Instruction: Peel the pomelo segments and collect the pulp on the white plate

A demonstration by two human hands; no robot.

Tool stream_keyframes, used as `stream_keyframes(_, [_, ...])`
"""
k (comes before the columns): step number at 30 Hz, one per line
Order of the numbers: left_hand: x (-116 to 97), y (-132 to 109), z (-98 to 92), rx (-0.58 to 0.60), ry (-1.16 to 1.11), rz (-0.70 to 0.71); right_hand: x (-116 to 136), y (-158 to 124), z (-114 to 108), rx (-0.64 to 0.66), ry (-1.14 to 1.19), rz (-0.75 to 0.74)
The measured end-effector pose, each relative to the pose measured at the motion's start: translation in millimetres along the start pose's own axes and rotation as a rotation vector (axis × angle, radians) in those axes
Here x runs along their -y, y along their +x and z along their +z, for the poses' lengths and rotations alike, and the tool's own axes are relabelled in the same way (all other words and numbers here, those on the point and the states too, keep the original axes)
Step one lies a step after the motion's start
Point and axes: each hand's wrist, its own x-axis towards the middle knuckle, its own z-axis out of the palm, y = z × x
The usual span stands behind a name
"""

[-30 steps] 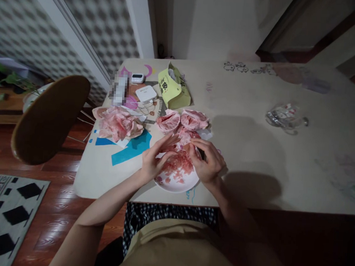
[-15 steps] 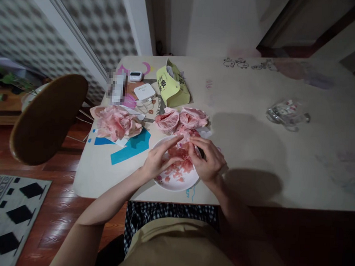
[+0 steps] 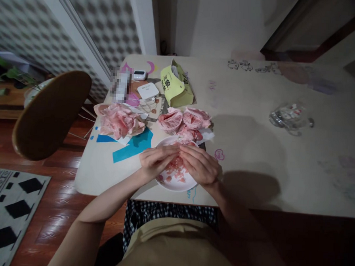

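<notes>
Over the white plate, my left hand and my right hand meet fingertip to fingertip. Both are closed in a pinch on a piece of pomelo that the fingers mostly hide. Loose pink pomelo pulp lies on the plate beneath them. Just past the plate's far rim sit a pomelo chunk and another pomelo chunk, their pale membranes showing. A torn bit of pomelo rests between these and my fingertips.
Pomelo peel is heaped at the left beside blue paper shapes. Farther back are a yellow paper bag, a white box-shaped device and a small white gadget. A clear glass vessel stands to the right. A chair is beyond the left edge.
My left hand has gone from spread fingers to a pinch. Both hands have come together over the plate, and the piece between them is now mostly covered. The view has shifted slightly.
</notes>
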Motion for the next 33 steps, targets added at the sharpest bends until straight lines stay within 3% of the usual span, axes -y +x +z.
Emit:
stream_keyframes(11, [-5.0,1.8,4.4,-0.061,0.024,-0.097,3.7,11.4,3.9,-0.105,-0.071,0.097])
stream_keyframes(19, [-0.4,1.1,3.4,-0.124,0.074,0.000,0.1,17.5,1.3,-0.104,-0.021,0.163])
stream_keyframes(26, [4.6,1.1,3.4,-0.086,0.155,0.085,-1.4,14.1,2.4,-0.001,-0.061,0.070])
stream_keyframes(33, [1.3,4.1,2.4,-0.019,0.162,-0.002,2.4,6.5,-5.2,-0.032,-0.110,-0.023])
